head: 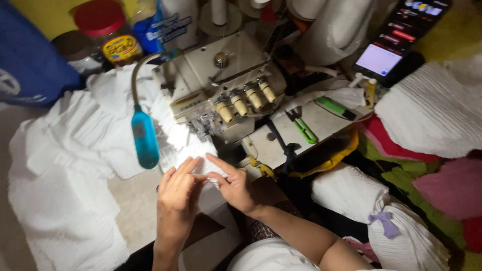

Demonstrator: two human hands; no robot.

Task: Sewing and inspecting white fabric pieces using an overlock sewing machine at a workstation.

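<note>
A cream overlock sewing machine (226, 85) stands at the middle, with several tension knobs on its front. A piece of white crinkled fabric (188, 150) lies lit under its presser foot. My left hand (176, 193) rests flat on this fabric with fingers together, just in front of the foot. My right hand (232, 183) pinches the fabric's edge beside the left hand, index finger stretched toward the needle area. A blue gooseneck lamp (144, 138) hangs over the fabric to the left.
A large heap of white fabric (70, 165) covers the left of the table. Green snips (301, 125) and a green marker (334, 107) lie right of the machine. A phone (396, 42) leans at back right. Rolled white bundles (396, 221) and red and pink cloth lie at right. A red-lidded jar (108, 35) stands behind.
</note>
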